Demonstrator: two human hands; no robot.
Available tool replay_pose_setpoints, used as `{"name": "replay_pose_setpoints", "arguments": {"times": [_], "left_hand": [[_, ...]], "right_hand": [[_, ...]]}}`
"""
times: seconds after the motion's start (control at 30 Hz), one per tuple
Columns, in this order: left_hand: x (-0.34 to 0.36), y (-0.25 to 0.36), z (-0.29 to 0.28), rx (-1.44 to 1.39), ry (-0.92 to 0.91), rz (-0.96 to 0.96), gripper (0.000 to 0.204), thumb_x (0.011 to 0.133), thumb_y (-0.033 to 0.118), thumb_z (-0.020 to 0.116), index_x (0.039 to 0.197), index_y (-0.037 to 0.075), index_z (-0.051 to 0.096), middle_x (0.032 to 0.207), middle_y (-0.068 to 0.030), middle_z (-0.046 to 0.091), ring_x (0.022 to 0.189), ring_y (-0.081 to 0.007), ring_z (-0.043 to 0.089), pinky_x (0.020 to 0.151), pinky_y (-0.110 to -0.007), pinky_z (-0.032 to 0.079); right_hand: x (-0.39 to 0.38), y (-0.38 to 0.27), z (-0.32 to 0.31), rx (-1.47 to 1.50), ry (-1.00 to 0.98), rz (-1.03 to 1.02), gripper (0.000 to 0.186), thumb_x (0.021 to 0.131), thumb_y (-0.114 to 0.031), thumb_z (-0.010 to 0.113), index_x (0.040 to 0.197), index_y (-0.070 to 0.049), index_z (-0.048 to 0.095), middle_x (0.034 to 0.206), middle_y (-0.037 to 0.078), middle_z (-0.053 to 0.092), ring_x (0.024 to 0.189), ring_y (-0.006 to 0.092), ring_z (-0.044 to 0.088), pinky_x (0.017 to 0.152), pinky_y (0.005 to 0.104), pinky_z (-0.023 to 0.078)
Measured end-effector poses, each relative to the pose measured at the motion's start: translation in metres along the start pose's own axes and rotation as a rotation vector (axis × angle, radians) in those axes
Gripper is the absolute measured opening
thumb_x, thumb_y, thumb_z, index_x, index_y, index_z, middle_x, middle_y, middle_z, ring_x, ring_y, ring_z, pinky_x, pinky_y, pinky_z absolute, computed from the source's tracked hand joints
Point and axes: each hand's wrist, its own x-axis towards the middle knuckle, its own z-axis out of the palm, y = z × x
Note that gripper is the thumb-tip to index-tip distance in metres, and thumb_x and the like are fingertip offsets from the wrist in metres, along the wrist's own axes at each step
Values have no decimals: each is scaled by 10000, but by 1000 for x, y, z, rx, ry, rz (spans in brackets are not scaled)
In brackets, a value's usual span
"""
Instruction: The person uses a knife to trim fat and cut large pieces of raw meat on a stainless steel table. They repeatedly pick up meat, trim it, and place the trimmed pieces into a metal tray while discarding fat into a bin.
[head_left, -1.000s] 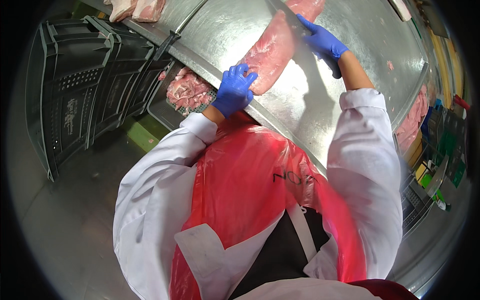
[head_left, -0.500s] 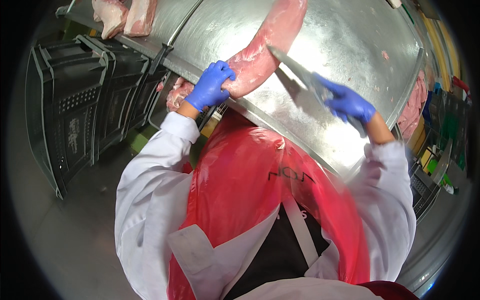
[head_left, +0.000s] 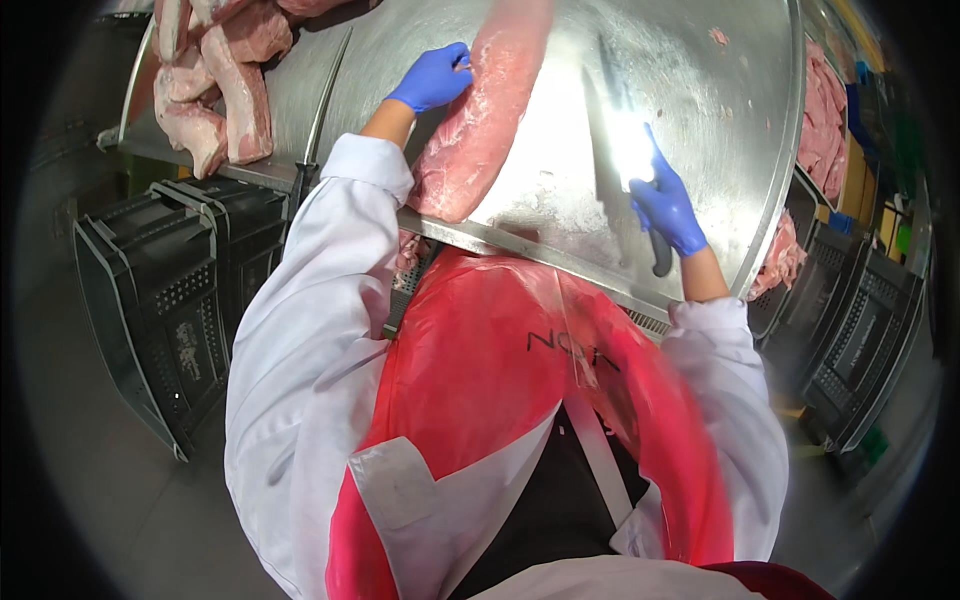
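Note:
A long pink pork loin [head_left: 485, 125] lies lengthwise on the steel table, its near end at the front edge. At its left side is my left hand [head_left: 432, 80], blue-gloved, with the fingers curled closed against the meat's edge. Whatever small bit sits at those fingertips is too small to make out. My right hand [head_left: 668, 205], also gloved in blue, grips a knife [head_left: 661, 254] to the right of the loin. Its blade points away from me, apart from the meat, and is partly lost in bright glare.
Beyond my left forearm lie several pale meat pieces [head_left: 245, 105] and a sharpening steel [head_left: 322, 115] with a black handle. Dark plastic crates [head_left: 160, 300] stand below the table's left edge. On the right, pink trimmings [head_left: 822, 125] and another crate [head_left: 850, 330] sit beyond the rim.
My left hand has moved from the loin's near end farther along its left side. The knife has drawn away from the meat and now points forward. The view has shifted left.

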Motion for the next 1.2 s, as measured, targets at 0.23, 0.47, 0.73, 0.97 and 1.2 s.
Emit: {"name": "replay_pose_setpoints", "arguments": {"times": [0.23,0.47,0.73,0.97,1.2], "left_hand": [[-4,18,-23,70,-62,89,165,864,161,613,963,33,582,720,-144,558,635,-222,501,652,-375,464],[-9,6,-27,88,-25,157,165,856,137,606,965,17,576,739,-198,576,645,-342,517,664,-408,477],[-1,18,-53,122,-160,273,115,834,98,574,899,12,534,735,-209,555,662,-398,494,646,-438,464],[-19,23,-82,103,-210,237,110,822,73,561,908,14,528,775,-215,583,692,-413,538,661,-441,476],[-48,29,-111,172,-137,300,101,823,93,586,891,32,541,764,-204,600,698,-406,571,648,-436,486]], "right_hand": [[148,-25,84,-248,-28,-345,847,875,-146,607,1626,-277,240,815,111,668,643,155,612,713,306,543],[179,-61,77,-506,-702,-158,809,879,-110,550,1618,-282,268,770,77,647,516,134,576,514,277,506],[150,-78,90,-531,-695,-25,798,912,-97,507,1623,-325,228,830,72,635,599,130,591,569,286,526],[107,-92,74,-579,-803,90,770,943,-120,470,1629,-324,187,780,73,645,534,134,579,556,306,546],[64,-88,76,-750,-804,56,767,955,-116,473,1631,-324,177,766,83,655,557,132,608,565,324,546]]}}
